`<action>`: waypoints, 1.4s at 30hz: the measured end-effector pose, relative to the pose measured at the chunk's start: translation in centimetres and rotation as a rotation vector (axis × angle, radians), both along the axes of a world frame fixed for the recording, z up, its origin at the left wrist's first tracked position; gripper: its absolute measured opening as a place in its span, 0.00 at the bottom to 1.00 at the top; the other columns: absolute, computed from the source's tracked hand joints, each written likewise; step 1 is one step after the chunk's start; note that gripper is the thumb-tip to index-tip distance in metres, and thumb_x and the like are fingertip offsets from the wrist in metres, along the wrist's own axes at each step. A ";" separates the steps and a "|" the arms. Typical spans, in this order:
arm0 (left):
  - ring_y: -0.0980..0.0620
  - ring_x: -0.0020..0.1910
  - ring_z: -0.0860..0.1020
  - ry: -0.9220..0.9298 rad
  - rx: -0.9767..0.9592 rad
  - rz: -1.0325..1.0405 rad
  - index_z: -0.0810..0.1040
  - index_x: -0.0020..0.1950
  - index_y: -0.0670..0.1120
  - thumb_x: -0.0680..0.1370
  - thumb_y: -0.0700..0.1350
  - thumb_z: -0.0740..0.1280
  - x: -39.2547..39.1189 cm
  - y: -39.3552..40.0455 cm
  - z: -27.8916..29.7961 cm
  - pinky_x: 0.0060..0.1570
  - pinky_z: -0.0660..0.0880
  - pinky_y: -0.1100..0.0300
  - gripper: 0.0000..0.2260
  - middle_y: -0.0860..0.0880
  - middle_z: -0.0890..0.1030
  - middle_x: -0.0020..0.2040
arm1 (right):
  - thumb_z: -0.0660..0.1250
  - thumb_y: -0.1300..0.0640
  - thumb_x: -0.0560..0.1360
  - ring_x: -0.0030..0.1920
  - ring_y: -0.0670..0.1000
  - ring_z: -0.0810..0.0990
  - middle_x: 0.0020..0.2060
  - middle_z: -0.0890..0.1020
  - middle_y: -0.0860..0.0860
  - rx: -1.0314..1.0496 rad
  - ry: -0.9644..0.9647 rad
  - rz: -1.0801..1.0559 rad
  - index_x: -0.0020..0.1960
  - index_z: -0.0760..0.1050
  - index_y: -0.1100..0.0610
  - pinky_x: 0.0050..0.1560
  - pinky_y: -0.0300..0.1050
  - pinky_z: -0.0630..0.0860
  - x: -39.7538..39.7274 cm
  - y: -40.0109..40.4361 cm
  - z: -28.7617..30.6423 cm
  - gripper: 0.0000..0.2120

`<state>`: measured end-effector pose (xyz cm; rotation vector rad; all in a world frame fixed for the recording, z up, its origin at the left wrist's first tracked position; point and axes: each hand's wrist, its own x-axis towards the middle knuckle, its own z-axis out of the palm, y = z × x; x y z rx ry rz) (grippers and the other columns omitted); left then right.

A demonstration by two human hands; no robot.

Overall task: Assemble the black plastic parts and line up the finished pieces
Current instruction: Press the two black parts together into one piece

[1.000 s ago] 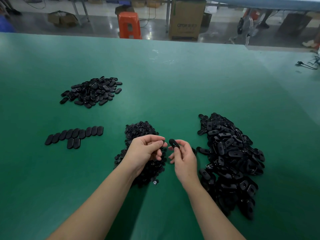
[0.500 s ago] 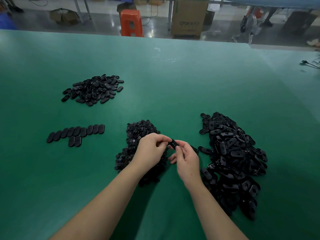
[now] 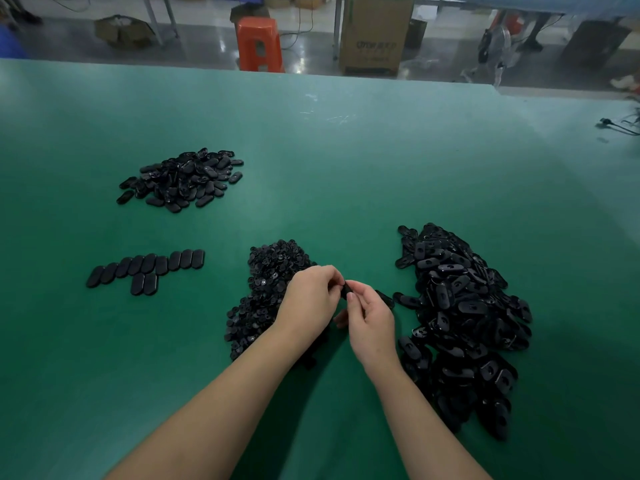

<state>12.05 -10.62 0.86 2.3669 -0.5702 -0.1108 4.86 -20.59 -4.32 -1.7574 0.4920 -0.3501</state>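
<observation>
Risk check, mid-assembly. Left hand (image 3: 311,299) and right hand (image 3: 372,317) meet at centre frame, both grips curled tight on one black oval part (image 3: 345,291), held above the counter (image 3: 346,161) btw the small-parts pile (image 3: 266,285) and the shell pile (image 3: 457,317). Part mostly hidden by fingers; can't tell if seated. Likely failure: skewed press, insert pops out, lost in the piles. Finished row (image 3: 145,268), left of frame, well apart.

cardboard box (image 3: 375,32), print perhaps legible, blurred
</observation>
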 end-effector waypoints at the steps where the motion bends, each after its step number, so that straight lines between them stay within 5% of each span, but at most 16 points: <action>1: 0.52 0.46 0.80 -0.001 0.004 -0.002 0.84 0.52 0.45 0.79 0.41 0.67 0.0 0.0 -0.1 0.51 0.76 0.57 0.06 0.50 0.84 0.47 | 0.62 0.61 0.83 0.33 0.45 0.83 0.35 0.85 0.47 0.004 0.002 -0.001 0.56 0.78 0.46 0.38 0.34 0.76 0.0 0.0 0.0 0.11; 15: 0.53 0.51 0.75 0.115 -0.153 -0.004 0.83 0.41 0.51 0.75 0.41 0.74 0.6 0.3 -0.4 0.53 0.71 0.60 0.06 0.54 0.76 0.47 | 0.62 0.63 0.83 0.32 0.47 0.81 0.37 0.85 0.46 0.081 -0.048 -0.026 0.52 0.78 0.45 0.37 0.39 0.78 0.0 -0.2 -0.2 0.14; 22: 0.54 0.55 0.72 0.041 -0.074 -0.033 0.81 0.44 0.51 0.76 0.43 0.72 0.4 0.4 -0.5 0.54 0.70 0.61 0.03 0.54 0.75 0.49 | 0.62 0.63 0.83 0.32 0.46 0.81 0.38 0.85 0.47 0.090 -0.051 -0.034 0.52 0.79 0.46 0.37 0.39 0.79 0.1 -0.2 -0.4 0.13; 28: 0.52 0.51 0.75 -0.006 0.013 -0.026 0.82 0.49 0.49 0.78 0.45 0.68 -0.2 0.2 -0.2 0.51 0.76 0.54 0.03 0.53 0.75 0.50 | 0.62 0.60 0.83 0.37 0.47 0.83 0.41 0.86 0.46 0.035 -0.033 -0.043 0.54 0.80 0.47 0.44 0.49 0.82 0.1 -0.3 -0.7 0.11; 36: 0.48 0.47 0.78 -0.122 0.153 -0.008 0.79 0.53 0.47 0.81 0.46 0.62 -1.0 -0.6 0.2 0.45 0.73 0.55 0.07 0.50 0.76 0.50 | 0.63 0.60 0.83 0.49 0.43 0.84 0.46 0.86 0.41 0.017 -0.041 -0.044 0.52 0.79 0.42 0.50 0.40 0.81 0.1 -0.1 -0.7 0.13; 42: 0.51 0.46 0.80 0.016 0.044 0.042 0.82 0.51 0.46 0.80 0.43 0.66 -0.6 -0.9 0.3 0.50 0.76 0.57 0.05 0.51 0.83 0.45 | 0.63 0.61 0.83 0.47 0.41 0.84 0.45 0.86 0.40 0.028 -0.054 -0.045 0.52 0.78 0.43 0.46 0.33 0.78 0.0 -0.3 -0.4 0.13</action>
